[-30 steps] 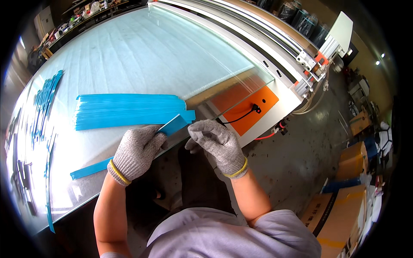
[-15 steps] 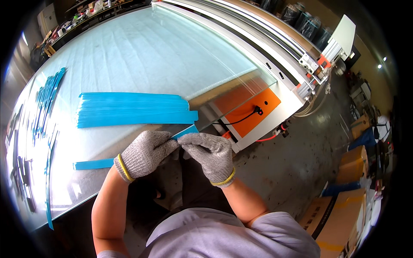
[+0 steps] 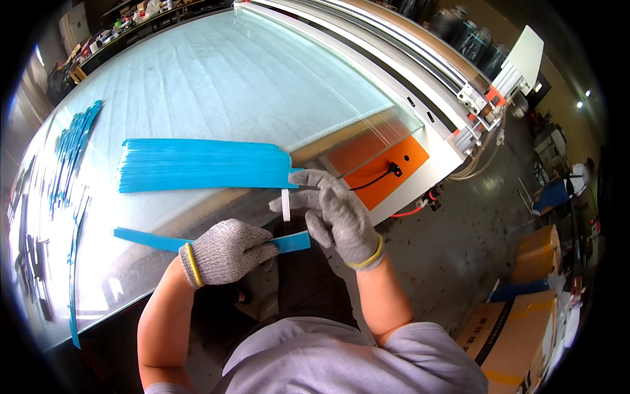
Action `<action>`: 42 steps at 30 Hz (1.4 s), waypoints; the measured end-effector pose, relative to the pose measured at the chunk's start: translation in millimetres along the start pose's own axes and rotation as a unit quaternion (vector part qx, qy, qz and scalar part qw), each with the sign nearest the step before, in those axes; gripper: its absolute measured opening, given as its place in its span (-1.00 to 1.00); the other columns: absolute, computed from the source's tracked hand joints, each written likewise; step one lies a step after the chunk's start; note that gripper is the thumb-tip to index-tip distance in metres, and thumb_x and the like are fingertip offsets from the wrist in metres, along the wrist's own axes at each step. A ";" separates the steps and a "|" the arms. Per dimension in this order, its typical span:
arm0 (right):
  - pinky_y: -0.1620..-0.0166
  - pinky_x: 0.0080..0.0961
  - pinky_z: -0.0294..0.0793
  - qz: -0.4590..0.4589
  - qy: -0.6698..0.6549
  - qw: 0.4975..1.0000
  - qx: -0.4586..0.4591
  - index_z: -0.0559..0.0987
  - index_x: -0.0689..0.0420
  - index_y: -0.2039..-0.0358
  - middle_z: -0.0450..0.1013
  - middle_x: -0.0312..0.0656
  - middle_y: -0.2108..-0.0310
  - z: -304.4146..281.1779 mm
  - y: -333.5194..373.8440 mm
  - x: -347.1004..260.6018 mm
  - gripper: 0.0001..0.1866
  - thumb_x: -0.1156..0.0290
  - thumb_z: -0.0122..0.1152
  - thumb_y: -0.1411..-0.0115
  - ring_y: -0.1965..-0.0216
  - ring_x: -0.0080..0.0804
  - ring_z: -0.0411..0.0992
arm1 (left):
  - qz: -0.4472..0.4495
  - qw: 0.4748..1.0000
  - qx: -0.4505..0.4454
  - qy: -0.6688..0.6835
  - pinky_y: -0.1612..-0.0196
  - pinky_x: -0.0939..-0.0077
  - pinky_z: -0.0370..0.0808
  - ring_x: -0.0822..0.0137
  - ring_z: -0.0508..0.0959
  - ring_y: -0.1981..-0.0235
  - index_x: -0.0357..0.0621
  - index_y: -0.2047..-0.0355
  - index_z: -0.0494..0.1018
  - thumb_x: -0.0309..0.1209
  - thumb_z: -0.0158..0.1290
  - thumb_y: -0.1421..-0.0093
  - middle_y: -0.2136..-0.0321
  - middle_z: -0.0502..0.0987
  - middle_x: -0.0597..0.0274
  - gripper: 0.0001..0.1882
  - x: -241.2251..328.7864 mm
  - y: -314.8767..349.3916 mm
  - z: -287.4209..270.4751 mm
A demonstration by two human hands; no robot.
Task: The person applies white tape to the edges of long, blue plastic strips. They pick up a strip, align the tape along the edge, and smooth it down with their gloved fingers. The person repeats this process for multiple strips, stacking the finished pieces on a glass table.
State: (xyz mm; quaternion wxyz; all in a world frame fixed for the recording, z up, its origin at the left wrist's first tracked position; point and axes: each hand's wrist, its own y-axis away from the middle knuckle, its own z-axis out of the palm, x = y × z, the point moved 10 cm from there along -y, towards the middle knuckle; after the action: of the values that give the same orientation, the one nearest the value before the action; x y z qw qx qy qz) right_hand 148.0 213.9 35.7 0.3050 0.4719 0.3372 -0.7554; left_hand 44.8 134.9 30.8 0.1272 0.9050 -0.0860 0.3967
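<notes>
My left hand (image 3: pixel 233 253), in a grey knit glove with a yellow cuff, is closed around a long blue strip (image 3: pixel 293 242). The strip's right end sticks out past the fingers and its other end reaches left over the glass. My right hand (image 3: pixel 342 217), gloved alike, has its fingers spread at the right end of a stack of blue strips (image 3: pixel 203 165). A short white strip (image 3: pixel 285 205) crosses one of its fingers; whether it clings there or is pinched, I cannot tell. The stack lies flat on the glass sheet (image 3: pixel 230 79).
Thin dark-blue strips (image 3: pixel 73 154) lie at the left of the glass, with one long strip (image 3: pixel 75 276) over the near edge. A white machine frame with an orange panel (image 3: pixel 380 180) and black plug (image 3: pixel 394 169) stands right. Cardboard boxes (image 3: pixel 512 338) stand lower right.
My right hand has come off the strip's end and moved up and right, its fingers spreading. The white strip now shows at them. The held blue strip's right end has dropped lower.
</notes>
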 end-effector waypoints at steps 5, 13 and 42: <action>0.64 -0.81 0.16 -0.009 -0.048 0.987 -0.154 0.46 0.19 0.23 0.49 0.44 -0.01 40.3 19.9 -31.8 -0.68 0.17 -0.03 -0.48 0.76 -0.78 0.14 | -0.035 0.998 0.042 0.012 0.34 0.09 0.49 -0.14 0.55 0.47 -0.27 0.43 0.56 -0.26 0.11 -0.31 0.53 0.56 -0.12 -0.70 -11.9 7.2 -9.6; 0.55 -0.73 0.29 0.104 0.064 0.991 -0.050 0.46 0.15 0.29 0.55 0.08 -0.07 2.4 19.3 16.5 -0.77 0.37 -0.12 -0.50 0.66 -0.70 0.28 | -0.034 0.998 -0.029 0.053 0.35 0.13 0.48 -0.06 0.55 0.52 -0.25 0.41 0.58 -0.28 0.09 -0.33 0.55 0.57 -0.06 -0.72 6.7 11.4 -3.7; 0.28 -0.40 0.53 -0.215 0.385 0.873 0.211 0.60 0.19 0.21 0.50 -0.08 0.35 51.2 30.2 -27.5 -0.72 0.61 0.39 -0.02 0.34 -0.13 0.53 | 0.049 0.943 0.311 -0.104 0.38 0.04 0.45 -0.19 0.54 0.44 -0.21 0.40 0.50 -0.32 0.18 -0.23 0.51 0.53 -0.10 -0.80 36.7 27.4 -44.0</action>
State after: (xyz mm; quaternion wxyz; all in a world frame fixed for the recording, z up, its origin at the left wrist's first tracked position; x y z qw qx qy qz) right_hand 155.7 159.2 71.1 -0.1257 0.6941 0.3536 -0.6144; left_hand 31.7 119.8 91.1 -0.1902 0.9304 -0.0151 0.3130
